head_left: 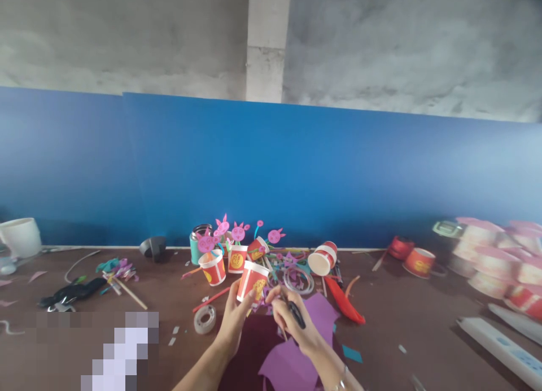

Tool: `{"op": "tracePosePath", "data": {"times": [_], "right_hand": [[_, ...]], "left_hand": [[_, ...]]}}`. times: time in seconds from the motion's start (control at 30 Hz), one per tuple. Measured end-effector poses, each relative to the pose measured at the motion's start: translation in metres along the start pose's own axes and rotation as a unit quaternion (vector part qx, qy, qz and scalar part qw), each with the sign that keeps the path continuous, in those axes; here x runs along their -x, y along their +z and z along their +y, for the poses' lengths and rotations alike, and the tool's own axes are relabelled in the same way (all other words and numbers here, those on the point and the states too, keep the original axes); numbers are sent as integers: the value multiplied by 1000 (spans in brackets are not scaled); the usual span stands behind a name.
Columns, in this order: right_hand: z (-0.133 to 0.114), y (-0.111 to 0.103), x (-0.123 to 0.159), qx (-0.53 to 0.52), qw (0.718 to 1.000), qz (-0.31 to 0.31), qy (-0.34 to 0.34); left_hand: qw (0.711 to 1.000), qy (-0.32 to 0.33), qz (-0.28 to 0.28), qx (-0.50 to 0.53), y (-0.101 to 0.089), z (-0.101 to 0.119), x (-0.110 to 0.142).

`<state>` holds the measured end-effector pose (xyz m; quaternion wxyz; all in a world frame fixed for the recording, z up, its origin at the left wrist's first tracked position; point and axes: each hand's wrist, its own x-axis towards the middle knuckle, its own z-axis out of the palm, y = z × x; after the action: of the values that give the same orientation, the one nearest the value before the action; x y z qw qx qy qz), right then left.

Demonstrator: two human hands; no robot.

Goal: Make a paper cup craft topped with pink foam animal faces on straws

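Observation:
My left hand (234, 318) is wrapped round a red and white paper cup (251, 279) with a yellow emblem, held just above the brown table (402, 317). My right hand (288, 316) is closed on a black marker (295, 314), its tip close to the cup's side. Under both hands lie purple paper sheets (296, 363). Behind them stand similar cups (213, 268) with pink paper animal faces (237, 231) on sticks.
A tape roll (205, 318) lies left of my hands. One cup (322, 258) lies tipped over, with a red strip (345, 303) beside it. Stacked bowls (499, 261) fill the right side, a white bucket (20, 237) the far left. A blue board (271, 170) backs the table.

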<state>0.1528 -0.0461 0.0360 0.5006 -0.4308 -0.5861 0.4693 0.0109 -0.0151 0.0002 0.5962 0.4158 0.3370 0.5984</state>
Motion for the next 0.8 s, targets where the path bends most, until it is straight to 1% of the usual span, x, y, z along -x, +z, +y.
{"op": "tracePosePath", "data": {"times": [0.07, 0.1, 0.13, 0.17, 0.23, 0.3, 0.37, 0.43, 0.53, 0.6, 0.7, 0.8], "right_hand": [[2, 0, -4, -9, 995, 103, -6], [2, 1, -6, -15, 989, 144, -5], [3, 1, -7, -27, 985, 169, -3], [3, 2, -9, -42, 983, 177, 2], [4, 2, -10, -77, 985, 157, 11], [5, 3, -10, -92, 988, 124, 12], [9, 4, -10, -81, 992, 100, 1], [15, 5, -11, -53, 994, 95, -15], [23, 5, -13, -13, 992, 122, -29], [26, 4, -15, 4, 990, 139, -33], [28, 1, -16, 8, 990, 137, -31], [27, -1, -16, -2, 992, 118, -33]], "left_hand": [[1000, 0, -8, 8, 0, 0, 1], [1000, -7, -19, 12, 0, 1, 2], [999, -16, -34, 14, 1, 2, 4], [998, -24, -52, 13, 1, 3, 5], [996, -30, -84, 0, 3, 4, 7], [994, -15, -106, -20, 3, 2, 7], [992, 12, -117, -41, 2, -4, 5], [988, 44, -129, -65, 0, -12, 2], [986, 80, -102, -106, -5, -19, -3], [984, 90, -92, -122, -6, -18, -5], [985, 83, -97, -119, -5, -14, -5], [986, 71, -104, -106, -2, -10, -3]]}}
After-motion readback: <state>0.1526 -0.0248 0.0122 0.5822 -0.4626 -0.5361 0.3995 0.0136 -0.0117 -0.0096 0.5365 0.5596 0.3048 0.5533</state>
